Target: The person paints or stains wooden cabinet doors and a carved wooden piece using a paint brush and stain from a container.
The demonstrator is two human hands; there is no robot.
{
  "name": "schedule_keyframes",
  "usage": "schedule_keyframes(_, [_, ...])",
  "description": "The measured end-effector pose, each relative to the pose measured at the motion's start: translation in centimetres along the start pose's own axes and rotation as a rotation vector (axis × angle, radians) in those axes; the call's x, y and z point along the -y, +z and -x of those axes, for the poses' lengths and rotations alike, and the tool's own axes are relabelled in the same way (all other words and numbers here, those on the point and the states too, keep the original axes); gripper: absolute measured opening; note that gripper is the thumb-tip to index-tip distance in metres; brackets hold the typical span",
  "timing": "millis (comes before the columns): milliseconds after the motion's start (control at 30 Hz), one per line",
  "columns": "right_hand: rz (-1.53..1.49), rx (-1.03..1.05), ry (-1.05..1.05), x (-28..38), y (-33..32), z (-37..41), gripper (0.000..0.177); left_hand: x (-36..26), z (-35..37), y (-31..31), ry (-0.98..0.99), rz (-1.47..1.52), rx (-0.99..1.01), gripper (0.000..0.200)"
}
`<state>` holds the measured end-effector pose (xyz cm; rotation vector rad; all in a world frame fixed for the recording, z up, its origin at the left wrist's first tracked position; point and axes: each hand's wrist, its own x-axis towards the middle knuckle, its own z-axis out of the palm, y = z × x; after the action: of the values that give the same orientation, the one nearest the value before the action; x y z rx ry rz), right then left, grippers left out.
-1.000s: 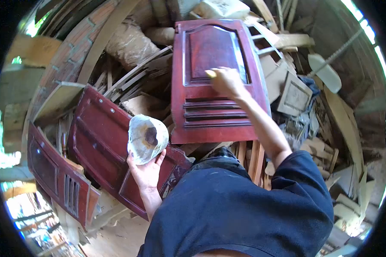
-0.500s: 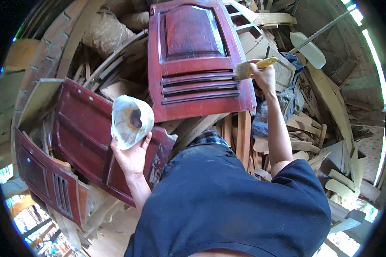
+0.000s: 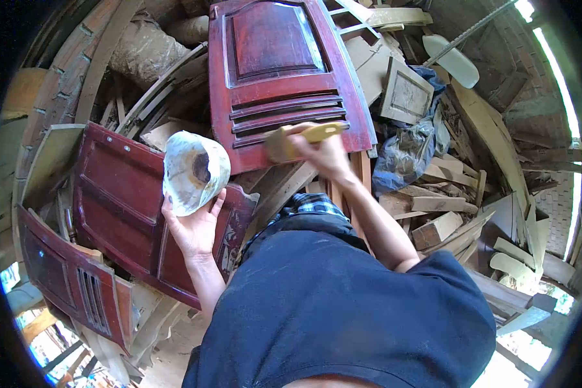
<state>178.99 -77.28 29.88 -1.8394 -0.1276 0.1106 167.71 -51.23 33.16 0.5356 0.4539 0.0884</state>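
Note:
My right hand [image 3: 321,150] grips a paintbrush [image 3: 323,132] by its yellow handle. The bristles, smeared by motion, point left over the lower edge of a dark red cabinet door [image 3: 265,94]. This door has a raised panel at the top and several horizontal slats below it. From underneath, my left hand [image 3: 196,226] holds a whitish, stained bowl [image 3: 181,178], tilted so its inside faces me. A dark patch shows within the bowl. Below and behind the bowl lies another dark red panel [image 3: 119,194].
A smaller red door with slats [image 3: 71,278] leans at the lower left. Scrap wood [image 3: 446,204] piles up on the right beside a crumpled dark plastic bag [image 3: 404,155]. A pale framed panel [image 3: 407,90] rests near the door's right edge.
My right hand has swept the brush left and down, from the door's right side by the slats to its lower edge. My left hand still holds the bowl in nearly the same place.

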Motion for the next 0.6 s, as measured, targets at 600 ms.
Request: schedule_keyframes(600, [0.350, 0.028, -0.393, 3.5, 4.7, 1.3, 0.014, -1.8, 1.6, -2.5, 0.082, -0.011, -0.003, 0.065])
